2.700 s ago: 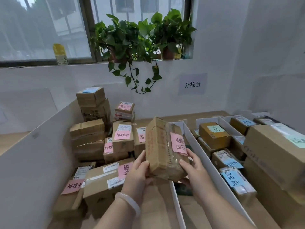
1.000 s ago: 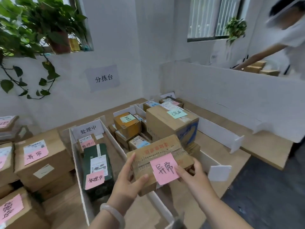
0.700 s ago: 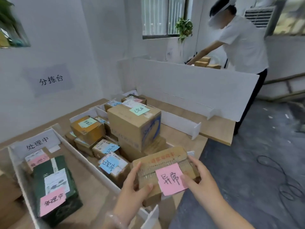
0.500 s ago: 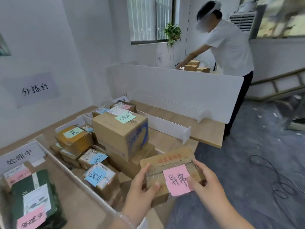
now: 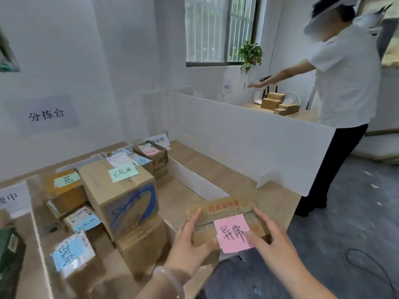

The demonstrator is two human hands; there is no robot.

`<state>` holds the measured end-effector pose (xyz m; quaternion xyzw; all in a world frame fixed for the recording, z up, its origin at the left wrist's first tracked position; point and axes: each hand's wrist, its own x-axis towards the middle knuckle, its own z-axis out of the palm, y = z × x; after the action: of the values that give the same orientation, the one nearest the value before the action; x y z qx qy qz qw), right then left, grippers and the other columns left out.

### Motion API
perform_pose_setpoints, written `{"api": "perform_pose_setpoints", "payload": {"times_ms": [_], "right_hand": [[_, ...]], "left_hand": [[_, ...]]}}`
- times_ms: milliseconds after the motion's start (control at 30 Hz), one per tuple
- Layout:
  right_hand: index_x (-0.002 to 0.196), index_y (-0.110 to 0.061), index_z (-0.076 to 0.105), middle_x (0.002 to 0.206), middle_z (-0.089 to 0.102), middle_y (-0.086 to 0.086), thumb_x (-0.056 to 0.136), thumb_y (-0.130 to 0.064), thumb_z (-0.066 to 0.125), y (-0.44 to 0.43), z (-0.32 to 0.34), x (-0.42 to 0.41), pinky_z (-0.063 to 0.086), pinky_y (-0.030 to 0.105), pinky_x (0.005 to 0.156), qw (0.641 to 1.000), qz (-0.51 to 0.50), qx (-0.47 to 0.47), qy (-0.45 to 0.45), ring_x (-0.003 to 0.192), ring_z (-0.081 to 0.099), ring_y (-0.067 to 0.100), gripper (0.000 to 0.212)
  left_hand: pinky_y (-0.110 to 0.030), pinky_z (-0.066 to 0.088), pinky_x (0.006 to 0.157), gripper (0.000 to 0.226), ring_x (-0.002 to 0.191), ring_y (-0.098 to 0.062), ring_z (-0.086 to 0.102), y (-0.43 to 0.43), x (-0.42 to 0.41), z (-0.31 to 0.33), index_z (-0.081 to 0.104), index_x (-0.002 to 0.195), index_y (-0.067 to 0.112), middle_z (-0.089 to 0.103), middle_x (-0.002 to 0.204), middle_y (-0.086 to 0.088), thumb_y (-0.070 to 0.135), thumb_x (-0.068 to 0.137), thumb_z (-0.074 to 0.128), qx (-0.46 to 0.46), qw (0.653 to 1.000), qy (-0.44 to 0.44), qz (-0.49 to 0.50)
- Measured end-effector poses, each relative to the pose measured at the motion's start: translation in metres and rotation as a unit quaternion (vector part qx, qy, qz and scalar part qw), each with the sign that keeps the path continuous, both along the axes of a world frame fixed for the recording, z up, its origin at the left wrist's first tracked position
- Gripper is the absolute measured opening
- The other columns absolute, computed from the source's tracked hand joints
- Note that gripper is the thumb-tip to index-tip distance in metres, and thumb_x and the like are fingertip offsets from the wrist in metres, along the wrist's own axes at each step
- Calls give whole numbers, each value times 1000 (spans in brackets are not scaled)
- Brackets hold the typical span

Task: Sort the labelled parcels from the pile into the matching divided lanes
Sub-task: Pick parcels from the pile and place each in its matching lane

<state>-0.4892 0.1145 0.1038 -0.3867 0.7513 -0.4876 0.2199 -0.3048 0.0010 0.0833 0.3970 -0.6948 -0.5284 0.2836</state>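
Observation:
I hold a flat brown cardboard parcel (image 5: 224,214) with red print and a pink handwritten note (image 5: 233,233) in both hands. My left hand (image 5: 190,240) grips its left end, thumb on top. My right hand (image 5: 269,236) grips its right end, thumb beside the note. The parcel hovers over the near end of the rightmost lane (image 5: 218,169), a bare wooden strip between a low white divider (image 5: 194,180) and a tall white panel (image 5: 259,139). Left of the divider, lanes hold parcels with green (image 5: 123,172) and blue notes (image 5: 67,251).
A large box with blue print (image 5: 121,195) stands stacked just left of my hands. A person in a white shirt (image 5: 345,83) stands beyond the tall panel, arm stretched over another table with small boxes (image 5: 278,103). The table's front edge and grey floor (image 5: 345,223) lie to the right.
My view has swung right from the pile to the lanes. The parcel has travelled right with both hands and now faces up over the rightmost lane. The other person has stretched an arm out.

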Motion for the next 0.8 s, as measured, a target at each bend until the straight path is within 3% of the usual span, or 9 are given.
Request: {"api": "perform_pose_setpoints", "payload": {"times_ms": [100,167,267,400,567,667,800], "right_hand": [[131,-52,41,133,44,-13,86,-30,70,-26,1,-32,35,17,89,999,42,7,16,113,43,-5,58],[134,-51,41,131,43,-14,87,-30,69,-47,-1,-44,35,9,81,998,63,13,4,106,44,-13,59],[131,-56,39,127,43,-17,88,-31,68,-80,-6,-53,35,6,74,995,93,16,-20,104,43,-16,58],[127,-54,40,123,46,-16,88,-26,68,-132,-13,-62,41,7,68,993,111,11,-35,102,49,-10,56],[130,-47,44,122,46,-10,90,-21,67,-193,-13,-77,44,4,57,991,126,27,-37,97,52,-9,53],[126,-52,46,124,46,-10,91,-25,65,-229,-11,-84,44,9,58,990,127,42,-37,98,52,-8,48],[129,-46,48,126,48,-5,91,-24,65,-268,-21,-86,41,7,63,988,137,56,-31,97,52,-8,47]], "left_hand": [[-33,42,109,70,122,-6,52,-13,-24,-4,41,118,65,45,140,10,44,66,82,27,998,22,48],[-37,48,104,73,119,-7,56,-23,-31,-7,42,117,66,47,138,12,50,57,81,40,996,32,77],[-35,54,96,75,118,-10,56,-48,-37,-9,38,115,69,47,137,14,43,60,81,52,992,41,110],[-36,46,106,75,123,-10,49,-88,-47,-15,34,122,66,44,139,12,45,65,78,44,990,25,133],[-37,47,105,78,125,-14,46,-129,-62,-28,34,131,60,36,144,9,40,72,81,81,978,43,188],[-41,36,114,80,136,-14,35,-149,-70,-34,32,131,63,29,152,11,49,69,81,76,976,51,198],[-34,36,110,79,136,-14,34,-180,-74,-41,28,143,49,25,154,9,28,84,76,95,969,71,216]]}}
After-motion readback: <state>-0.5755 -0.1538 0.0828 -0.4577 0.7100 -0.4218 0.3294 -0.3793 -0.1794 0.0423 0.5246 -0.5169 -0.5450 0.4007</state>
